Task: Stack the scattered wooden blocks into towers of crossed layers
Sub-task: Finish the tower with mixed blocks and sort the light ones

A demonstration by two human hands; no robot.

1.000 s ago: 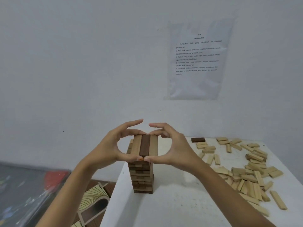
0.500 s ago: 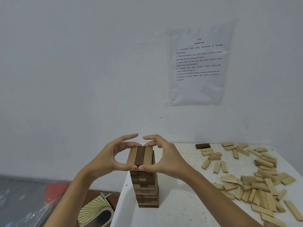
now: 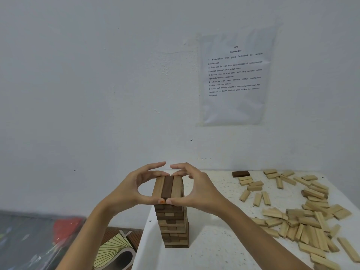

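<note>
A tall tower of crossed wooden blocks (image 3: 172, 223) stands near the left edge of the white table (image 3: 214, 254). Its top layer (image 3: 168, 187) has a dark block between two light ones, running away from me. My left hand (image 3: 128, 189) and my right hand (image 3: 202, 191) frame this layer from either side. Both thumbs press on its near end, and the fingers of both hands curl over its far end, fingertips almost meeting. Many loose light blocks (image 3: 303, 227) lie scattered on the right half of the table.
A single dark block (image 3: 240, 173) lies at the back of the table near the wall. A printed sheet (image 3: 234, 76) hangs on the wall above. Left of the table, on the floor, sit a fan-patterned board (image 3: 115, 250) and a dark plastic-covered heap (image 3: 29, 244).
Both hands stay clasped on the tower's top layer, their fingertips drawing a little closer over the far end. The view has tilted upward, so the tower sits lower in the frame.
</note>
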